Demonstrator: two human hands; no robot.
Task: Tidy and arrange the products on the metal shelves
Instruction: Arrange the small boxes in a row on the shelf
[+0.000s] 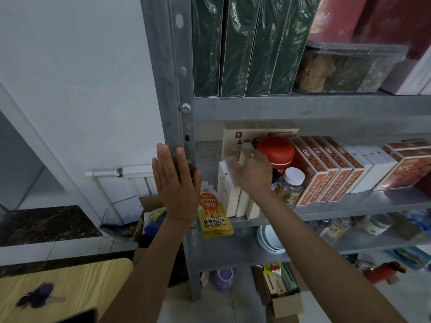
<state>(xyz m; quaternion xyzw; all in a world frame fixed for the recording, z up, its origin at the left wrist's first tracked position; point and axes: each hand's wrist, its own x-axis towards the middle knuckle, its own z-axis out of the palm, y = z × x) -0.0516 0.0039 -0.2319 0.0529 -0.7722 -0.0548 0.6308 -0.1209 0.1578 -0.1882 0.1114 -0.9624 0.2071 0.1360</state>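
My left hand (pixel 175 180) lies flat with straight fingers against the grey metal shelf upright (pixel 173 94). My right hand (pixel 253 172), blurred by motion, reaches into the middle shelf (pixel 373 201) over a row of white boxes (pixel 229 194); its fingers touch a small white box (pixel 245 155), and whether they grip it is unclear. A yellow-orange juice pouch (pixel 213 212) stands at the shelf's left end. Behind the hand are a red round tin (pixel 276 150), a clear jar with a white lid (pixel 290 187) and a tall cream box (pixel 235 141).
Red patterned boxes (pixel 326 169) and white boxes (pixel 370 169) fill the middle shelf to the right. Dark green boxes (pixel 242 45) and a clear container (pixel 345 68) stand on the upper shelf. White bowls (pixel 268 238) and jars sit lower. A wooden table (pixel 58 287) lies at bottom left.
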